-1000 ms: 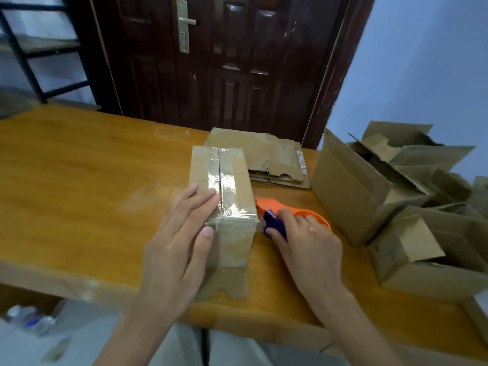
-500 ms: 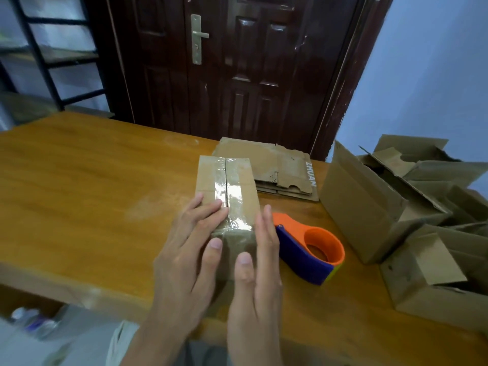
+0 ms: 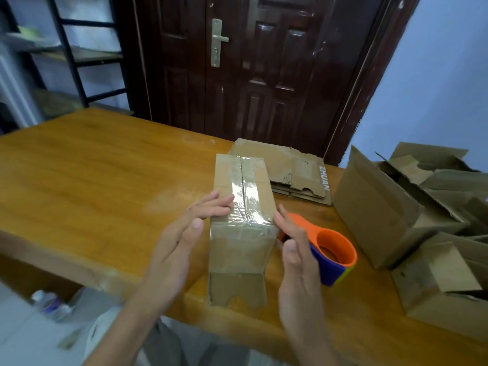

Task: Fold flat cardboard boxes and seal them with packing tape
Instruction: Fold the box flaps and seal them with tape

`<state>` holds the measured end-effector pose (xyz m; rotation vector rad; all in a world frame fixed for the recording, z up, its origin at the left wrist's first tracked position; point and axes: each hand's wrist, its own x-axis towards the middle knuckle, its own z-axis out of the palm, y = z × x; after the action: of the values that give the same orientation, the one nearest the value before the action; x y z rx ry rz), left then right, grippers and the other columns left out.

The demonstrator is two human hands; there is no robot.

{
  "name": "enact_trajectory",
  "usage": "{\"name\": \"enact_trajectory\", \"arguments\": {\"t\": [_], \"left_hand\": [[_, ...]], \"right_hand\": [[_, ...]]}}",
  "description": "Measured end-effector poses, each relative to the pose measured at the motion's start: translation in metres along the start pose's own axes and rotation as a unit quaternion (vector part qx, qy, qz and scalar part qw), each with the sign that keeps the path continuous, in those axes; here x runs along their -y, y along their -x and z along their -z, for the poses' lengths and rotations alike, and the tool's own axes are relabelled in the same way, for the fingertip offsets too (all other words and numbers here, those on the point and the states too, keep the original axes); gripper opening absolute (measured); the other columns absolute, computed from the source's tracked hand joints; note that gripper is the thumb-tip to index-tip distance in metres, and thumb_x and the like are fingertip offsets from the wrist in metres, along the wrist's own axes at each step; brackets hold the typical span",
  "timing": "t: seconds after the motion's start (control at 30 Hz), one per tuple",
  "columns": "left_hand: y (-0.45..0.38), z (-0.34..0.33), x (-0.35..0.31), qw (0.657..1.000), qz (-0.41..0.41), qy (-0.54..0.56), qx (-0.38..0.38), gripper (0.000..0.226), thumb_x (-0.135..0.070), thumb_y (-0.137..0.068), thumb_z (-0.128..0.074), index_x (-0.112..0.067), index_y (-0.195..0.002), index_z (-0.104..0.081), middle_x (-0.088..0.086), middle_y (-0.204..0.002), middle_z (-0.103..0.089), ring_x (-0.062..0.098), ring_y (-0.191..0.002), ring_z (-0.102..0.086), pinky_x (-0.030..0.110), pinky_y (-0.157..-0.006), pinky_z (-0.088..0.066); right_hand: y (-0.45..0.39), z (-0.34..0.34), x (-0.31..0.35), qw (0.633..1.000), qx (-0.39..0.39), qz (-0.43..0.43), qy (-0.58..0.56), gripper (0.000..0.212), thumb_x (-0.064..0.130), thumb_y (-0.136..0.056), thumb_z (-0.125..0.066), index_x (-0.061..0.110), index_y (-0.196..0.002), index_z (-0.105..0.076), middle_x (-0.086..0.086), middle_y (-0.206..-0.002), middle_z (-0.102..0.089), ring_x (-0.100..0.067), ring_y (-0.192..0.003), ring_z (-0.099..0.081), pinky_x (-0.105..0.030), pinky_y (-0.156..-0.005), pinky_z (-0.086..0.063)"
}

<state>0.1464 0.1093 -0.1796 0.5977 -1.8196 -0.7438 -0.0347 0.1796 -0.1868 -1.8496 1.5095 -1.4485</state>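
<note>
glossy-taped cardboard box (image 3: pixel 241 207), left hand (image 3: pixel 182 233) and right hand (image 3: pixel 295 247) flat-fingered, flanking it, holding nothing

Soft, even indoor light fills the scene, moderately bright, with no hard shadows. The clear tape on top of the brown cardboard box (image 3: pixel 241 196) throws white glare, and the glossy dark brown panelled door (image 3: pixel 253 64) carries faint sheen. The polished orange-brown wooden table (image 3: pixel 87 175) shows a pale reflection. The edges bend with wide-angle distortion, and the black metal shelf (image 3: pixel 71 54) and lower left corner are blurred.
</note>
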Motion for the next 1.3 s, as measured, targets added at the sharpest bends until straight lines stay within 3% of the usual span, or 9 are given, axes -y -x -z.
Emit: {"name": "enact_trajectory", "arguments": {"t": [0.07, 0.17, 0.3, 0.4, 0.67, 0.87, 1.0, 1.13, 1.3], "left_hand": [[0.002, 0.013, -0.001, 0.999, 0.04, -0.002, 0.008, 0.034, -0.016, -0.111, -0.041, -0.018, -0.126, -0.073, -0.009, -0.142, -0.067, 0.016, -0.15, -0.044, 0.037, -0.124, -0.033], [0.0, 0.027, -0.005, 0.998, 0.036, -0.01, 0.059, 0.028, -0.005, -0.1, -0.06, -0.012, -0.123, -0.074, -0.006, -0.137, -0.07, 0.016, -0.146, -0.05, 0.035, -0.119, -0.041], [-0.01, 0.036, -0.002, 0.998, 0.025, -0.023, 0.057, 0.03, -0.008, -0.088, -0.073, -0.009, -0.119, -0.076, -0.007, -0.131, -0.074, 0.015, -0.14, -0.057, 0.031, -0.115, -0.046], [-0.005, 0.03, 0.002, 0.999, -0.009, -0.037, 0.032, 0.026, -0.013, -0.092, -0.076, -0.01, -0.119, -0.076, -0.006, -0.129, -0.075, 0.019, -0.138, -0.059, 0.038, -0.116, -0.047], [0.003, 0.009, 0.006, 0.997, -0.035, -0.052, -0.048, 0.031, -0.014, -0.087, -0.075, -0.006, -0.118, -0.075, 0.002, -0.128, -0.075, 0.023, -0.136, -0.061, 0.043, -0.114, -0.049], [0.007, 0.001, 0.007, 0.996, -0.02, -0.022, -0.087, 0.029, -0.021, -0.092, -0.074, -0.007, -0.117, -0.075, 0.0, -0.128, -0.075, 0.024, -0.136, -0.061, 0.044, -0.112, -0.051], [0.004, -0.002, 0.006, 0.994, -0.017, 0.014, -0.111, 0.041, -0.035, -0.092, -0.073, 0.001, -0.112, -0.075, 0.003, -0.122, -0.077, 0.025, -0.132, -0.064, 0.038, -0.11, -0.051], [0.002, 0.0, 0.007, 0.994, -0.026, -0.039, -0.103, 0.037, -0.012, -0.074, -0.086, -0.006, -0.11, -0.077, -0.005, -0.121, -0.077, 0.018, -0.131, -0.065, 0.025, -0.097, -0.057], [0.008, -0.006, -0.003, 0.99, -0.002, -0.054, -0.128, 0.037, -0.031, -0.078, -0.091, -0.013, -0.106, -0.076, -0.01, -0.12, -0.077, 0.013, -0.134, -0.061, 0.024, -0.093, -0.057]], "right_hand": [[-0.005, 0.037, -0.008, 1.0, -0.017, -0.005, -0.016, 0.037, 0.037, -0.11, -0.033, 0.045, -0.133, -0.061, 0.031, -0.16, -0.038, 0.006, -0.148, -0.034, -0.035, -0.12, -0.032], [-0.021, 0.049, -0.027, 0.994, 0.056, 0.067, 0.066, 0.035, 0.027, -0.11, -0.037, 0.031, -0.132, -0.064, 0.019, -0.163, -0.039, -0.003, -0.15, -0.038, -0.026, -0.115, -0.038], [-0.038, 0.062, -0.032, 0.983, 0.077, 0.145, 0.085, 0.031, 0.022, -0.109, -0.042, 0.016, -0.127, -0.067, 0.006, -0.162, -0.045, -0.01, -0.146, -0.047, -0.016, -0.108, -0.043], [-0.04, 0.055, -0.031, 0.979, 0.065, 0.173, 0.084, 0.026, 0.032, -0.108, -0.046, 0.02, -0.122, -0.065, 0.014, -0.159, -0.047, -0.006, -0.143, -0.049, -0.018, -0.109, -0.045], [-0.049, 0.053, -0.041, 0.966, 0.049, 0.238, 0.091, 0.034, 0.034, -0.109, -0.049, 0.006, -0.118, -0.067, -0.003, -0.149, -0.059, -0.019, -0.143, -0.051, -0.049, -0.106, -0.054], [-0.044, 0.04, -0.033, 0.979, -0.012, 0.199, 0.055, 0.047, 0.046, -0.107, -0.044, 0.006, -0.104, -0.07, 0.003, -0.139, -0.066, -0.013, -0.128, -0.062, -0.038, -0.09, -0.059], [-0.046, 0.028, -0.026, 0.983, -0.066, 0.167, 0.049, 0.033, 0.047, -0.097, -0.064, 0.015, -0.103, -0.069, 0.007, -0.123, -0.071, -0.012, -0.113, -0.066, -0.04, -0.079, -0.06], [-0.047, 0.026, -0.036, 0.982, -0.066, 0.174, 0.031, 0.037, 0.047, -0.094, -0.07, 0.011, -0.101, -0.068, 0.006, -0.126, -0.069, -0.017, -0.117, -0.066, -0.043, -0.081, -0.061], [-0.043, 0.026, -0.04, 0.986, -0.053, 0.158, 0.017, 0.037, 0.045, -0.093, -0.071, 0.01, -0.105, -0.067, 0.007, -0.13, -0.067, -0.021, -0.119, -0.066, -0.047, -0.081, -0.061]]}}
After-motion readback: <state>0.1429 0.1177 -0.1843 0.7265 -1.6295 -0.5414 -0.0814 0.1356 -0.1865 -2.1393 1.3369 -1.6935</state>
